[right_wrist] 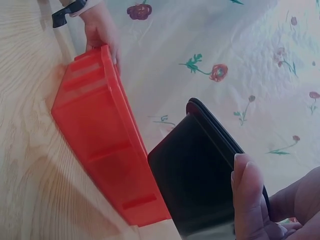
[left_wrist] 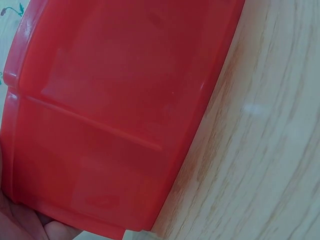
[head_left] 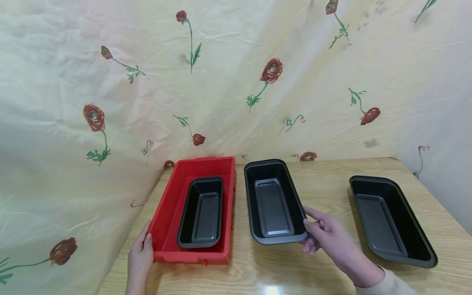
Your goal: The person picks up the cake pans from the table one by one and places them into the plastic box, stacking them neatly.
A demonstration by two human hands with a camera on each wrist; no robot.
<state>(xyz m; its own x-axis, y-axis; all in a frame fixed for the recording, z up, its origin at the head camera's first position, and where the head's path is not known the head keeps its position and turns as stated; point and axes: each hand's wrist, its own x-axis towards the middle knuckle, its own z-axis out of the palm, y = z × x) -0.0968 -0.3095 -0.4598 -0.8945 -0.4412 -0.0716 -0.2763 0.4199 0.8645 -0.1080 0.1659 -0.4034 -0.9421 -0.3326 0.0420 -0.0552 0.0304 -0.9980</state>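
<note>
My right hand (head_left: 326,235) pinches a black loaf pan (head_left: 273,205) by the rim at its front right corner, thumb inside and fingers outside. That pan hangs above the table, to the right of a red tray (head_left: 158,219). Inside the tray lies a smaller black loaf pan (head_left: 206,217). At the tray's front left corner, my left hand (head_left: 141,250) grips the rim. The left wrist view shows the tray's red outer wall (left_wrist: 115,110) with fingers (left_wrist: 62,230) at its edge. The right wrist view has the held pan's dark underside (right_wrist: 200,175) beside the tray.
A third black loaf pan (head_left: 383,223) sits at the right of the wooden table (head_left: 324,184). Behind the table hangs a pale cloth (head_left: 228,82) printed with red flowers, also running along the left side.
</note>
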